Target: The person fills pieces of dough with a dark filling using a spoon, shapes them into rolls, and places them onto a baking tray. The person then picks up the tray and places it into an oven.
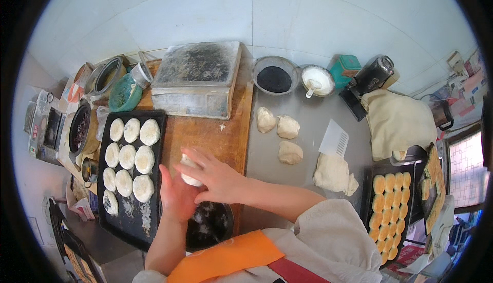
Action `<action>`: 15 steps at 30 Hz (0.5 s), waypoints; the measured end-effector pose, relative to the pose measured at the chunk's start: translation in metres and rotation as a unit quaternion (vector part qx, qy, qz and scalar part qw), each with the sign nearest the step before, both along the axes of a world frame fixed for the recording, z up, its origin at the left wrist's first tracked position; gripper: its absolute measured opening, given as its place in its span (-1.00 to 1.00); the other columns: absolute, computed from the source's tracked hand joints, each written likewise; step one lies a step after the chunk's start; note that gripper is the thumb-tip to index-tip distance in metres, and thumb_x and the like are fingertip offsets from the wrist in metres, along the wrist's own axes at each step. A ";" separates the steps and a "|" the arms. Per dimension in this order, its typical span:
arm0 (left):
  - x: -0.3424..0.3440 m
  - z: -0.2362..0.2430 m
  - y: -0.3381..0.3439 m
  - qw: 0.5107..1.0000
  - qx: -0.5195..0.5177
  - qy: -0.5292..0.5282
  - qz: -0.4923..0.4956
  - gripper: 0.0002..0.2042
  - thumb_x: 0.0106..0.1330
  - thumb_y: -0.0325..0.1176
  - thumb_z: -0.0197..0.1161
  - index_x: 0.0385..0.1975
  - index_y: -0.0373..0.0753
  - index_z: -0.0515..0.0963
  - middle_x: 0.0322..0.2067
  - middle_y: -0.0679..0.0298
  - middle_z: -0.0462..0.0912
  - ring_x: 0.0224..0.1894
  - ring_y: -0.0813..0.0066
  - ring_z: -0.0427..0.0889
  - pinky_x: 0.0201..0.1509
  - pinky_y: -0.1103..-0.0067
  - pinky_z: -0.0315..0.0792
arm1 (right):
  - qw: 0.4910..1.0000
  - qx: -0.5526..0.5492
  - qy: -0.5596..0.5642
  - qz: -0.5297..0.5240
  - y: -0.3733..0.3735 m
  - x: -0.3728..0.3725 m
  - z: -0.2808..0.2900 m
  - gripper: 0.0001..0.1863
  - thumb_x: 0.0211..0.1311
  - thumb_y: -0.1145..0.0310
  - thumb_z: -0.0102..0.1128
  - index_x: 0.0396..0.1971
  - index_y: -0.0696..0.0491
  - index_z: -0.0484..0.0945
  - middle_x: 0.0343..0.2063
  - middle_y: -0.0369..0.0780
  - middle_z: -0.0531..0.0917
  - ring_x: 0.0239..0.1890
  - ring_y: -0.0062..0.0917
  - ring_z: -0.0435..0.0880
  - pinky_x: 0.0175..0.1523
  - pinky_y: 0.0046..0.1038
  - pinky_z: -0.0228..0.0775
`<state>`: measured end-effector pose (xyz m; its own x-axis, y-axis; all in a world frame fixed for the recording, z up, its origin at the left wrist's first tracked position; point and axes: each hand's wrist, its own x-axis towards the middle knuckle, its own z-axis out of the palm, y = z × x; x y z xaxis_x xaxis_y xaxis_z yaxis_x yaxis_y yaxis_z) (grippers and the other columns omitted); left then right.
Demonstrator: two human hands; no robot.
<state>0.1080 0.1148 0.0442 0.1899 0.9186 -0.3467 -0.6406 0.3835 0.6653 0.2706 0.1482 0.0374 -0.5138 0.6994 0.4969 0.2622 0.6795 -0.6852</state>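
Note:
A round white dough piece [189, 174] sits between my two hands. My right hand [218, 181] curves over it from the right, its fingers bent around the dough. My left hand [177, 196] cups it from below with the thumb stretched up; the right hand hides most of its fingers. On the left, a black baking tray [158, 149] carries several flattened white dough rounds [127, 155]. Beneath my forearms is a dark round pan [209, 226] with white powder in it. Several loose dough lumps [287, 127] lie on the metal worktop [308, 116] to the right.
A flour-dusted scale [197, 77] stands at the back of the wooden board [205, 134]. Behind the lumps are a bowl of black seeds [275, 77] and a white-powder bowl [317, 80]. A larger dough mass [331, 172] touches a white scraper [335, 138]. Golden pastries [389, 211] fill a right-hand tray.

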 end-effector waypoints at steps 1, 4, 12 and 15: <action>-0.007 -0.008 -0.003 0.999 0.020 0.031 -0.027 -0.38 0.48 0.16 -0.28 0.35 -0.17 0.16 0.26 0.19 0.34 0.24 0.23 0.38 0.28 0.20 0.24 | 0.999 -0.016 0.023 0.025 0.015 0.006 -0.014 -0.34 -0.19 0.35 0.50 0.05 -0.01 0.52 0.19 -0.06 0.41 0.21 -0.18 0.43 0.24 -0.28 0.33; -0.017 -0.009 -0.014 0.963 0.079 0.256 0.035 -0.33 0.48 0.13 -0.22 0.42 -0.21 0.01 0.37 0.09 0.16 0.36 0.13 0.24 0.35 0.24 0.17 | 0.954 -0.181 0.225 -0.086 0.076 0.038 -0.044 -0.42 -0.17 0.40 0.52 -0.01 0.01 0.57 -0.06 -0.10 0.61 0.07 -0.28 0.58 0.21 -0.34 0.37; -0.070 -0.009 -0.064 0.927 -0.045 0.326 0.182 -0.47 0.51 -0.08 -0.10 0.33 -0.29 0.17 0.20 -0.02 0.42 0.13 0.14 0.54 0.16 0.38 0.41 | 0.916 0.006 -0.196 -0.351 0.277 0.194 -0.165 -0.54 -0.10 0.49 0.29 -0.07 -0.01 0.62 0.06 -0.09 0.55 0.09 -0.22 0.53 0.20 -0.29 0.37; -0.063 -0.004 -0.065 0.922 -0.023 0.331 0.197 -0.50 0.51 -0.12 -0.07 0.31 -0.29 0.20 0.17 -0.02 0.45 0.09 0.14 0.57 0.11 0.39 0.45 | 0.927 0.010 -0.145 -0.345 0.277 0.202 -0.161 -0.54 -0.08 0.52 0.28 -0.05 0.02 0.60 -0.03 -0.10 0.62 0.04 -0.25 0.59 0.16 -0.31 0.43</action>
<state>0.0452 0.0500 0.0398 -0.4227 0.8527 -0.3069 -0.1948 0.2453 0.9497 0.4724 0.4250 -0.1232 -0.0626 0.9035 0.4241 0.8106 0.2939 -0.5065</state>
